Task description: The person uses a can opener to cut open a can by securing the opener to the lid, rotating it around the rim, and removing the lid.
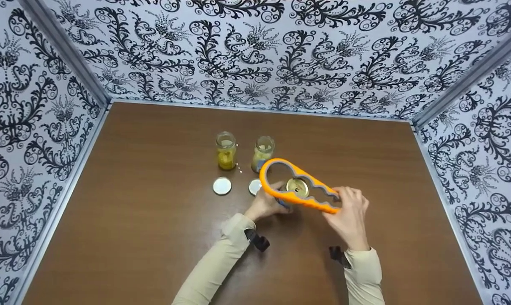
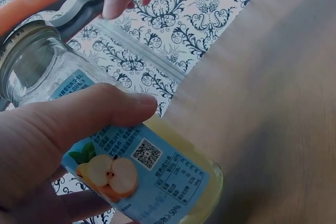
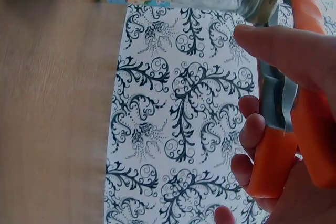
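My left hand (image 1: 266, 204) grips a glass jar (image 2: 181, 184) by its sides, thumb across a blue label with a cut apple printed on it. The jar holds something pale yellow and wears a gold metal lid (image 1: 297, 187). In my right hand (image 1: 350, 216) is an orange jar opener (image 1: 304, 202) with a grey scalloped inner edge. Its handles lie in the curled fingers, and in the head view its middle notches surround the lid. From the right wrist, an orange handle end (image 3: 273, 163) shows against my fingers, with the jar's lidded end close by.
Two lidless glass jars stand farther back, one with yellow contents (image 1: 226, 157) and one paler (image 1: 263, 150). In front of them lie two white lids (image 1: 222, 186), the right one partly covered by the opener. Small white bits (image 1: 240, 170) dot the brown table (image 1: 153, 178). Patterned walls enclose it.
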{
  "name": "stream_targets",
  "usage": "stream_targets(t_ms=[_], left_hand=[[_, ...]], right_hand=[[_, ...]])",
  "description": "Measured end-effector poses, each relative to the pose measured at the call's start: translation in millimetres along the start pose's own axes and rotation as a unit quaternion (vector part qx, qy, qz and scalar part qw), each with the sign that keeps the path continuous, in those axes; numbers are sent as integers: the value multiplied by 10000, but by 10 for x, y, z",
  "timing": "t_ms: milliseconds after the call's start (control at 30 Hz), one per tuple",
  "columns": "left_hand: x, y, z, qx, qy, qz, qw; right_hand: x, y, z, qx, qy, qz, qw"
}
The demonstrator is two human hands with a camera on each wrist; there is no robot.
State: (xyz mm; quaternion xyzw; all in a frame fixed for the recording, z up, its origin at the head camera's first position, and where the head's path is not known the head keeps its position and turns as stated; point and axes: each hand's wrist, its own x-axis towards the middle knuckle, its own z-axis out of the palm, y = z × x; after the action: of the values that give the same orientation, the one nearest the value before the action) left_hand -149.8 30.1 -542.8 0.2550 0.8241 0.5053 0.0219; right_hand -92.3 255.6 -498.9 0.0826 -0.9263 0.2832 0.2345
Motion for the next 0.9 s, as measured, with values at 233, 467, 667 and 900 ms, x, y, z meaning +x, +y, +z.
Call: stream_targets(t_ms=[233,467,667,900], left_hand=[[-9,32,22,-463,-71,-8,9989],[-58,33,14,-402,-6,-165,9991],[-71,29,23,-594,-76,-74,9982],[-63,67,-5,-917,-328,-415,9944]], right_hand=[[28,-44,-9,-85,-114,-102,9998],[28,-61,-18,-338,-351,-80,9988],[53,-53,-46,-734,-286,-575,9952],[78,-34,-92,-574,-126,-842,9947]])
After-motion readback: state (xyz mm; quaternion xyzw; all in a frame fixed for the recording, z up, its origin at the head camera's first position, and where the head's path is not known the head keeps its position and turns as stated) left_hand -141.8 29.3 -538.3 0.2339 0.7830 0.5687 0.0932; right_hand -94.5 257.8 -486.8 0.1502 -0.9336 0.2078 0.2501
